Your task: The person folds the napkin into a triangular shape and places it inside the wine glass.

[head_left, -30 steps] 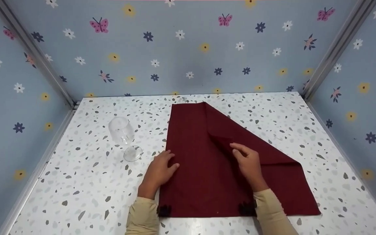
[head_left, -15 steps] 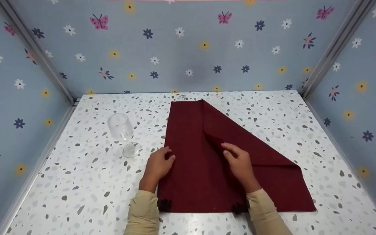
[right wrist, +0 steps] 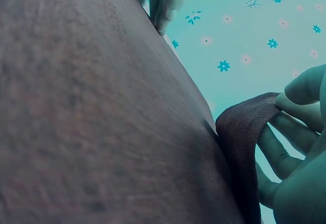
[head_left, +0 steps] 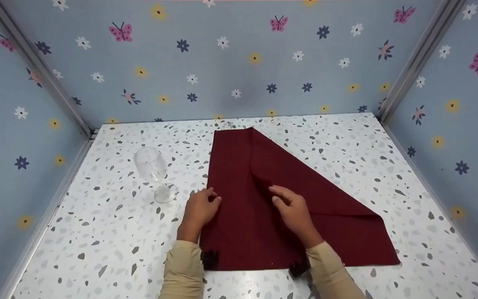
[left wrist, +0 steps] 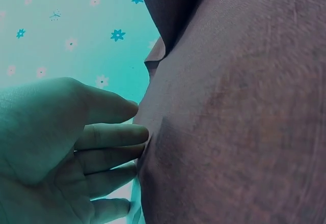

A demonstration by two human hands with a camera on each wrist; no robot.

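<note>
A dark red cloth napkin point(head_left: 230, 207) lies across the middle of the table, its right part folded over into a slanting flap point(head_left: 297, 174). My right hand point(head_left: 295, 211) pinches the flap's raised inner edge between thumb and fingers; in the right wrist view the cloth edge point(right wrist: 249, 117) curls up to the fingertips. At the napkin's left edge rests my left hand point(head_left: 199, 209), fingers nearly straight. Its fingertips point(left wrist: 137, 132) touch that edge in the left wrist view, the thumb lying apart above them.
A clear stemmed glass point(head_left: 151, 164) lies on its side left of the napkin, beyond my left hand. The speckled white table point(head_left: 110, 232) is enclosed by blue patterned walls point(head_left: 239, 62). Black wrist devices point(head_left: 210, 259) hang close over the napkin's near edge.
My right hand has moved left, drawing the flap's raised edge with it toward the left hand. The left hand stays at the napkin's left edge.
</note>
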